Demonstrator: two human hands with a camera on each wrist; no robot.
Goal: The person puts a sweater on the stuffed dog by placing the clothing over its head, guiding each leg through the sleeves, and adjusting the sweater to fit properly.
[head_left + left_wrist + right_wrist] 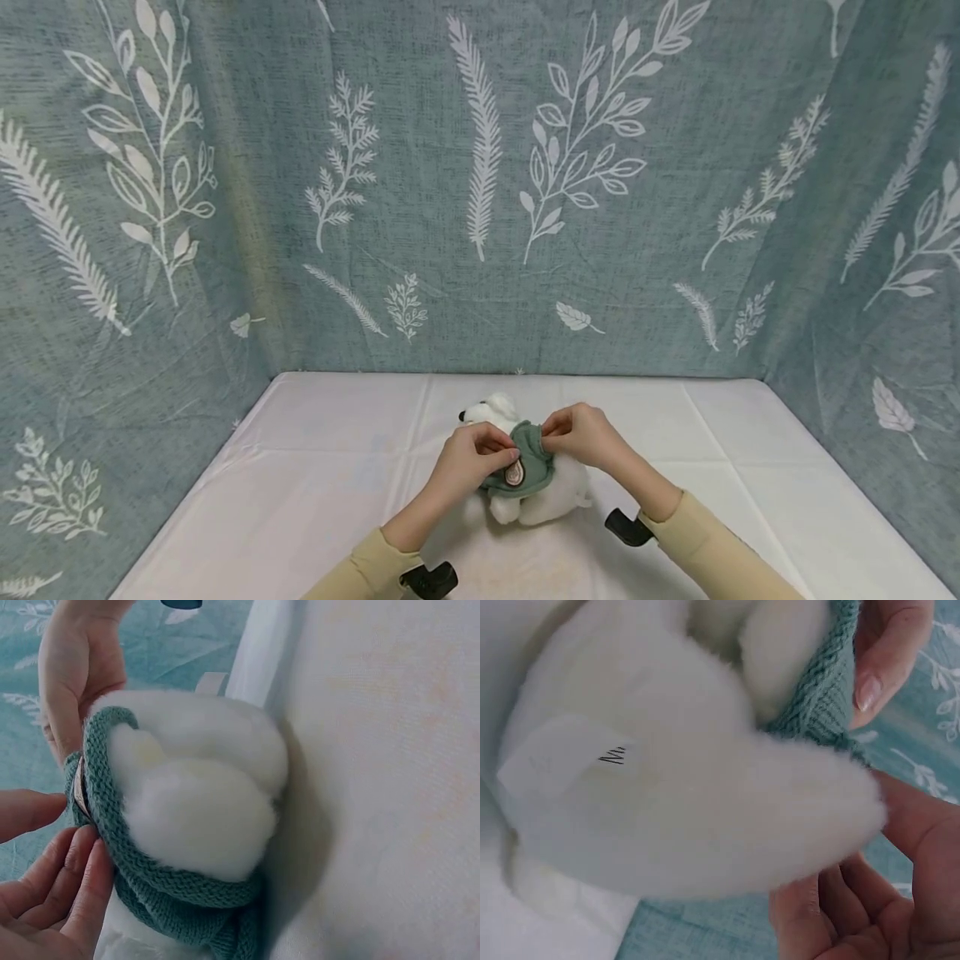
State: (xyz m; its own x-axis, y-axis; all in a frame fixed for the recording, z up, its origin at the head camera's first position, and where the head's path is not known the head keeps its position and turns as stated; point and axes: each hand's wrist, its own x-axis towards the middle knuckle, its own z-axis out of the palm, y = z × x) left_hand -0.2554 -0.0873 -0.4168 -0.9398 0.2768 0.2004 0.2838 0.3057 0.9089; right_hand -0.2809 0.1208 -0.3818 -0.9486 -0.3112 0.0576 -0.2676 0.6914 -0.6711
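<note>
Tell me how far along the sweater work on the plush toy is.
Done: the green knitted sweater already wraps the body of the white plush dog lying on the white tablecloth. In hand: the left hand and right hand each pinch the sweater's edge. Left: whether it goes on or comes off cannot be told; its hem is bunched.

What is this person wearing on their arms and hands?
Both arms wear long pale yellow-beige sleeves: the left sleeve and the right sleeve. Near each cuff sits a small black device, one by the left wrist and one by the right. The hands are bare, without gloves.
</note>
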